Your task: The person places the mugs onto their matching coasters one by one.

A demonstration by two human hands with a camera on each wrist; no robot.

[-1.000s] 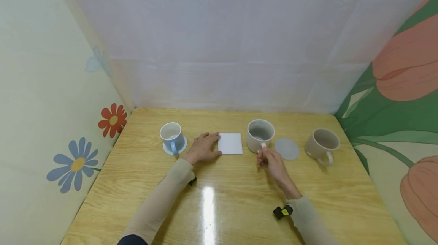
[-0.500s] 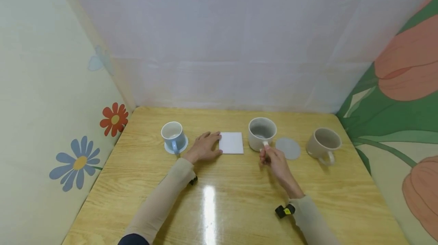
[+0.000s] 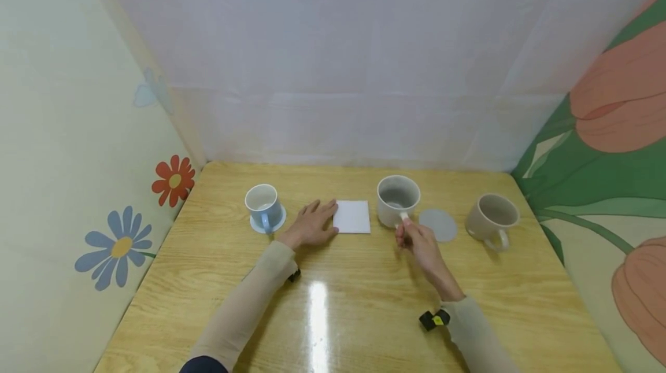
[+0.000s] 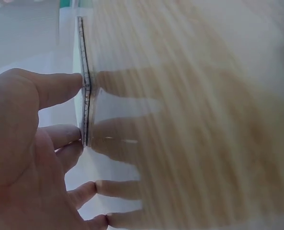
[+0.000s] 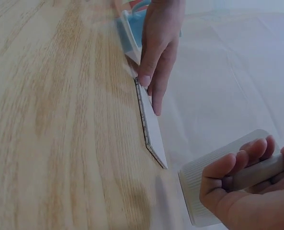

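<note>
A white square coaster (image 3: 354, 217) lies flat on the wooden table. My left hand (image 3: 311, 225) rests at its left side, thumb and fingers spread and touching the edge near the corners. Right of the coaster is a white mug (image 3: 389, 212), ribbed on the outside in the right wrist view. My right hand (image 3: 421, 247) grips its handle with curled fingers. The mug's base appears slightly off the table and a little tilted in the right wrist view. Its wide mouth faces up, and I see no contents.
A blue mug (image 3: 263, 209) stands on a pale round coaster (image 3: 279, 224) at the left. A grey round coaster (image 3: 439, 225) lies beside my right hand. Farther right stands a beige mug (image 3: 489, 220). A white sheet (image 3: 338, 72) hangs behind the table (image 3: 374, 315).
The white mug has risen very slightly and shifted a little away from me with my right hand. My left hand stays on the square coaster.
</note>
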